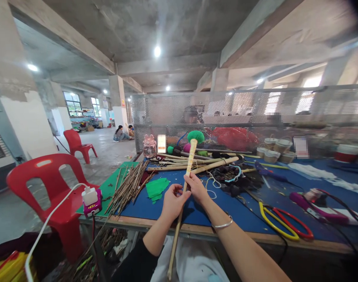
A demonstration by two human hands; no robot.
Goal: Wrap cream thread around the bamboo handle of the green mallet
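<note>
A long bamboo stick (179, 231) slants up from my lap across the table edge. Its upper part is wound with pale yellow wrapping (191, 154), and a round green fabric head (196, 136) tops it. My left hand (174, 199) is closed around the stick at mid-length. Higher up, my right hand (196, 188), below a silver bangle, grips the stick just under the wrapping. Left of my hands lie a scrap of green cloth (157, 189) and a pile of thin twigs (127, 186). A loose cream string (211, 186) lies to the right.
Thicker sticks (170, 162) lie behind my hands before a perforated metal screen (240, 102). Yellow-and-red-handled scissors (280, 223), a purple glue gun (270, 171) and paper cups (273, 152) are at right. A power adapter (91, 199) hangs at the left corner beside a red chair (46, 184).
</note>
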